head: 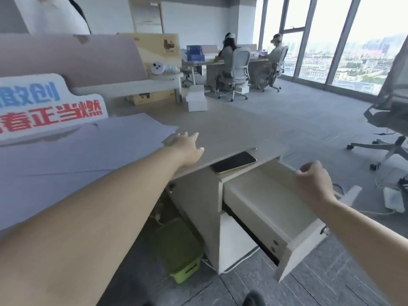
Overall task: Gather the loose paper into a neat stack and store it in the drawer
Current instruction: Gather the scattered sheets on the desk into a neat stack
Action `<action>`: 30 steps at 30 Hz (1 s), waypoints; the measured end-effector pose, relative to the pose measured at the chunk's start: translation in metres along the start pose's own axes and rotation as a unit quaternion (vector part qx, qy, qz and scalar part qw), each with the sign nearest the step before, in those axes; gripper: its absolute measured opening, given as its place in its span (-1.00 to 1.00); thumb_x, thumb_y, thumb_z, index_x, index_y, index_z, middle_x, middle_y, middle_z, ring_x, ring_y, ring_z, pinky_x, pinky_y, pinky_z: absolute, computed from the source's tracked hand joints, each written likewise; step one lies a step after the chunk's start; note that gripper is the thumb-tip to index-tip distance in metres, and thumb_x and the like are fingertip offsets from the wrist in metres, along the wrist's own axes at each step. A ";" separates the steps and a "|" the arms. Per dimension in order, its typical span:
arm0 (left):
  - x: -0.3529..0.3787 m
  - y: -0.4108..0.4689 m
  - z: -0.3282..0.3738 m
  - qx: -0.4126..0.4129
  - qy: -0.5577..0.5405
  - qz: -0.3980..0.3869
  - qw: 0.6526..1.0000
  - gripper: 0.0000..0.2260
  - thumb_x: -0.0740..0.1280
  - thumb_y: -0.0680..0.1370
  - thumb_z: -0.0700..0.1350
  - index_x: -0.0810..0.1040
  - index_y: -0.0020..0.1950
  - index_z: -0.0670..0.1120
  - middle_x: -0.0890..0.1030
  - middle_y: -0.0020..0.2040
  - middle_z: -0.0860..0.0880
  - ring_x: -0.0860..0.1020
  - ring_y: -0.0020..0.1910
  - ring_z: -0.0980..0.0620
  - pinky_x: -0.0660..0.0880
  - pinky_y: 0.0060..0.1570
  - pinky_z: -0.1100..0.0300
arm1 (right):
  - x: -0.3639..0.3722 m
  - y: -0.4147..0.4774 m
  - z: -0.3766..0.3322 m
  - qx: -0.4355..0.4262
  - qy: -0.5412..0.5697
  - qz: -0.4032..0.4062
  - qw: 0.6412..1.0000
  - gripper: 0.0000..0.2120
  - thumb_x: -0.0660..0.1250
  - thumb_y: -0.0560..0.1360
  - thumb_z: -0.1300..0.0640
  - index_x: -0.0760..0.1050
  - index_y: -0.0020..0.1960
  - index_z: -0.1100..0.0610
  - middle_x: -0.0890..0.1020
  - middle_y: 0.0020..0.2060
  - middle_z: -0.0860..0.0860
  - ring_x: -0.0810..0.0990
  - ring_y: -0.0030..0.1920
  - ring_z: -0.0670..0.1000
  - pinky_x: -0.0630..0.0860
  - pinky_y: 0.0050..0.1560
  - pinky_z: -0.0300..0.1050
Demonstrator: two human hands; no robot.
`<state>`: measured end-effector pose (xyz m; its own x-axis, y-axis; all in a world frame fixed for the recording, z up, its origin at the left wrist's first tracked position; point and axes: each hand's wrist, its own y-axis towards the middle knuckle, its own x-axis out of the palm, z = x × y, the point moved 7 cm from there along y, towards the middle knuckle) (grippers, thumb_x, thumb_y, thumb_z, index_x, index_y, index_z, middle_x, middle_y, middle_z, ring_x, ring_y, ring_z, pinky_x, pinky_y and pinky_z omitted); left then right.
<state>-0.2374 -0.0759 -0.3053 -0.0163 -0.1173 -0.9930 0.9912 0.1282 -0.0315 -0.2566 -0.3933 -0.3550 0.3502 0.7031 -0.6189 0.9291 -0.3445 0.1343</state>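
Head view: the left hand (187,146) lies spread and open at the corner of the loose paper (88,155) on the worktop (220,131), holding nothing. The right hand (313,182) is curled closed over the far rim of the pulled-out drawer (265,197). A sign (44,104) reads, mirrored, "正当燃". A phone (234,162) lies beside it.

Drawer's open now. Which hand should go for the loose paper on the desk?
Left. The left hand is spread open at the edge of the paper, while the right hand is closed at the far side of the open drawer.
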 end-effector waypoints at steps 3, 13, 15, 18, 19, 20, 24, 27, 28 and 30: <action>-0.011 -0.015 -0.075 -0.063 -0.008 0.021 0.998 -0.45 0.03 0.62 0.11 0.00 0.58 0.01 0.04 0.58 -0.15 0.05 0.54 -0.18 0.06 0.47 -0.17 | 0.061 -0.030 -0.069 -0.089 -0.006 -0.057 0.994 -0.89 0.17 0.41 0.16 0.42 -0.10 0.14 0.44 -0.09 0.15 0.35 -0.15 0.08 0.21 -0.25 -0.16; 0.015 -0.043 -0.248 -0.172 -0.026 0.020 0.985 -0.46 -0.01 0.58 0.24 0.35 0.45 -0.01 0.36 0.47 -0.17 0.33 0.41 -0.22 0.32 0.34 -0.07 | 0.219 -0.081 -0.210 -0.210 -0.090 -0.126 0.965 -0.64 0.14 0.54 0.10 0.37 0.31 0.15 0.42 0.27 0.18 0.34 0.30 0.21 0.27 0.28 0.05; -0.003 -0.045 -0.253 -0.151 -0.068 0.123 0.979 -0.64 0.10 0.59 0.08 0.60 0.01 -0.09 0.63 0.11 -0.17 0.54 0.08 -0.21 0.46 0.00 0.10 | 0.242 -0.081 -0.224 -0.201 -0.130 -0.152 0.959 -0.55 0.10 0.56 -0.01 0.31 0.39 0.13 0.39 0.32 0.20 0.31 0.35 0.23 0.22 0.34 0.06; -0.022 -0.044 -0.276 -0.165 -0.116 0.183 0.962 -0.79 0.16 0.53 -0.09 0.50 -0.24 -0.10 0.64 -0.09 -0.16 0.54 -0.12 -0.18 0.39 -0.17 0.17 | 0.273 -0.079 -0.243 -0.193 -0.170 -0.193 0.947 -0.41 0.05 0.54 -0.17 0.17 0.49 0.08 0.33 0.41 0.21 0.25 0.42 0.22 0.11 0.41 0.10; -0.024 -0.041 -0.287 -0.175 -0.108 0.181 0.962 -0.80 0.16 0.54 -0.07 0.55 -0.13 -0.08 0.64 0.02 -0.15 0.54 -0.04 -0.17 0.42 -0.07 0.13 | 0.283 -0.077 -0.248 -0.194 -0.191 -0.205 0.940 -0.38 0.04 0.53 -0.21 0.13 0.52 0.04 0.29 0.44 0.20 0.22 0.45 0.21 0.07 0.43 0.13; -0.022 -0.037 -0.301 -0.195 -0.080 0.158 0.965 -0.74 0.16 0.56 0.00 0.57 0.06 -0.07 0.58 0.18 -0.15 0.52 0.11 -0.17 0.40 0.12 0.04 | 0.293 -0.075 -0.252 -0.200 -0.218 -0.216 0.930 -0.36 0.02 0.52 -0.24 0.10 0.53 -0.01 0.25 0.47 0.19 0.17 0.48 0.20 0.01 0.44 0.16; 0.005 -0.035 -0.366 -0.336 -0.011 0.015 0.942 -0.35 -0.02 0.50 0.35 0.20 0.51 0.05 0.15 0.54 -0.18 0.08 0.51 -0.28 -0.04 0.43 -0.27 | 0.322 -0.077 -0.266 -0.280 -0.290 -0.232 0.885 -0.41 -0.03 0.44 -0.35 0.26 0.41 -0.17 0.28 0.45 0.13 0.14 0.48 0.17 0.02 0.46 0.19; 0.013 -0.032 -0.386 -0.329 -0.037 0.035 0.943 -0.36 -0.02 0.49 0.38 0.21 0.50 0.11 0.15 0.54 -0.18 0.09 0.50 -0.28 0.00 0.42 -0.23 | 0.323 -0.078 -0.271 -0.316 -0.267 -0.235 0.880 -0.48 0.00 0.42 -0.38 0.39 0.28 -0.25 0.40 0.34 0.06 0.27 0.39 0.15 0.16 0.41 0.04; 0.012 -0.030 -0.387 -0.315 -0.044 0.045 0.947 -0.37 0.01 0.49 0.37 0.22 0.50 0.12 0.18 0.53 -0.17 0.13 0.50 -0.25 0.03 0.42 -0.20 | 0.321 -0.076 -0.271 -0.325 -0.242 -0.232 0.884 -0.51 0.01 0.42 -0.37 0.47 0.21 -0.24 0.47 0.27 0.02 0.33 0.34 0.13 0.22 0.37 0.00; 0.003 -0.028 -0.390 -0.285 -0.088 0.093 0.950 -0.41 0.12 0.51 0.28 0.27 0.49 0.06 0.30 0.49 -0.14 0.26 0.47 -0.17 0.17 0.43 -0.09 | 0.311 -0.072 -0.276 -0.327 -0.143 -0.221 0.908 -0.57 0.08 0.46 -0.31 0.59 0.07 -0.13 0.58 0.10 -0.01 0.43 0.22 0.10 0.33 0.19 -0.07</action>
<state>-0.3168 0.3041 -0.3516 0.2245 -0.1970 -0.9543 0.7422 0.6692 0.0365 -0.1819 0.0215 -0.3438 -0.0325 0.4608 -0.8869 0.8757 0.4408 0.1969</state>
